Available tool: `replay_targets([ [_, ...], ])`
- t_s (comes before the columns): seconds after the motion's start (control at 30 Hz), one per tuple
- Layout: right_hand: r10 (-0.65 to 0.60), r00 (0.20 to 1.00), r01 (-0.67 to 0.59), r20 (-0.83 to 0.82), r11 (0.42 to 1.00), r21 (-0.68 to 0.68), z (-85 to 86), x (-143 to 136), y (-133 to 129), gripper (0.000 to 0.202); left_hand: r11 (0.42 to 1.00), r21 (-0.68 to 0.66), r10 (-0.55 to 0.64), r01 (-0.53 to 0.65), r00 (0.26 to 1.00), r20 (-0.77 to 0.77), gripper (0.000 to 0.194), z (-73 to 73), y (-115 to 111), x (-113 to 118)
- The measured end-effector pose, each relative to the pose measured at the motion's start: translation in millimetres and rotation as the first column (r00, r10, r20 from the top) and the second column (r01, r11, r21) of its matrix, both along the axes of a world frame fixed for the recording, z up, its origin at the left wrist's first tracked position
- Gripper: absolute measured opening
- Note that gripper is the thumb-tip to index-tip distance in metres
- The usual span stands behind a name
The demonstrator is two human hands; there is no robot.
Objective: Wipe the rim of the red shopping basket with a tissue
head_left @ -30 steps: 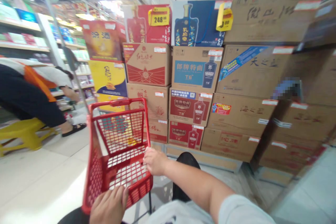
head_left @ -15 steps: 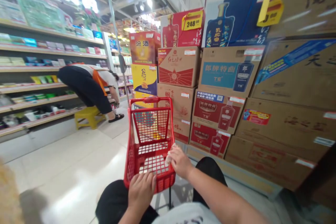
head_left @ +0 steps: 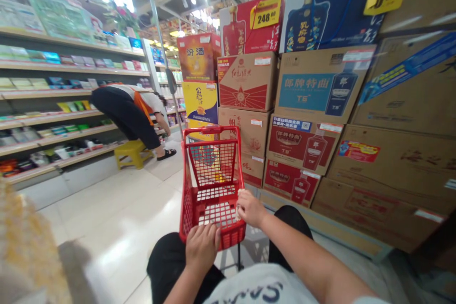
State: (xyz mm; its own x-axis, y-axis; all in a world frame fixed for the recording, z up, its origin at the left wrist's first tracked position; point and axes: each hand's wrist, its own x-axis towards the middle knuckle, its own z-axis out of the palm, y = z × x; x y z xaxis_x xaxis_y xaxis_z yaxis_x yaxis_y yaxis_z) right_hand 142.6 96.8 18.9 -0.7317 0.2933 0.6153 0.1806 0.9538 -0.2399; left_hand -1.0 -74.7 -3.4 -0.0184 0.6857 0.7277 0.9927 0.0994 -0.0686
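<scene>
A red plastic shopping cart [head_left: 188, 206] with mesh walls stands in front of me, between my knees. Over its near rim curl the fingers of my left hand [head_left: 202, 243], closed on the edge. My right hand [head_left: 252, 208] is closed round a crumpled whitish cloth or tissue [head_left: 238, 210], pressed against the cart's right rim. Most of that cloth is hidden by the fingers. Nothing lies in the part of the basket that shows.
Stacked liquor cartons [head_left: 245, 80] rise along the right. On the left, a person [head_left: 124, 104] bends low beside a yellow stool [head_left: 132, 154] near shelves [head_left: 74, 70] of packaged goods. A metal pole [head_left: 162, 47] stands behind the cart. Something yellowish and blurred [head_left: 28, 242] fills the lower left corner.
The view has shifted, so the cart, stool and bending person appear farther right. My right hand has slid slightly along the cart's right rim with the cloth; my left hand keeps its hold.
</scene>
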Motion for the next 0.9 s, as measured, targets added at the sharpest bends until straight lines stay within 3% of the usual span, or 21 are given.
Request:
replay_targets([
  [0.53, -0.015, 0.989, 0.001, -0.150, 0.996, -0.093, -14.3, 0.6, -16.6, 0.015, 0.998, 0.054, -0.036, 0.035, 0.999, 0.009, 0.019, -3.1, -6.2, -3.7],
  [0.63, -0.044, 0.996, 0.038, -0.083, 0.997, -0.068, -13.4, 2.3, -13.2, 0.013, 0.998, 0.042, -0.039, 0.039, 0.999, 0.012, 0.020, -2.2, -6.7, -3.9],
  [0.73, -0.058, 0.994, 0.060, 0.096, 0.998, -0.025, -2.0, 3.8, 1.2, 0.012, 0.999, 0.029, -0.037, 0.036, 0.999, 0.018, 0.021, -1.4, -6.0, -3.3],
  [0.9, -0.140, 0.970, 0.168, 0.200, 0.977, -0.132, 13.6, 1.5, 26.4, 0.026, 0.999, 0.037, -0.004, 0.003, 1.000, 0.022, 0.023, -1.1, -4.0, -1.3],
])
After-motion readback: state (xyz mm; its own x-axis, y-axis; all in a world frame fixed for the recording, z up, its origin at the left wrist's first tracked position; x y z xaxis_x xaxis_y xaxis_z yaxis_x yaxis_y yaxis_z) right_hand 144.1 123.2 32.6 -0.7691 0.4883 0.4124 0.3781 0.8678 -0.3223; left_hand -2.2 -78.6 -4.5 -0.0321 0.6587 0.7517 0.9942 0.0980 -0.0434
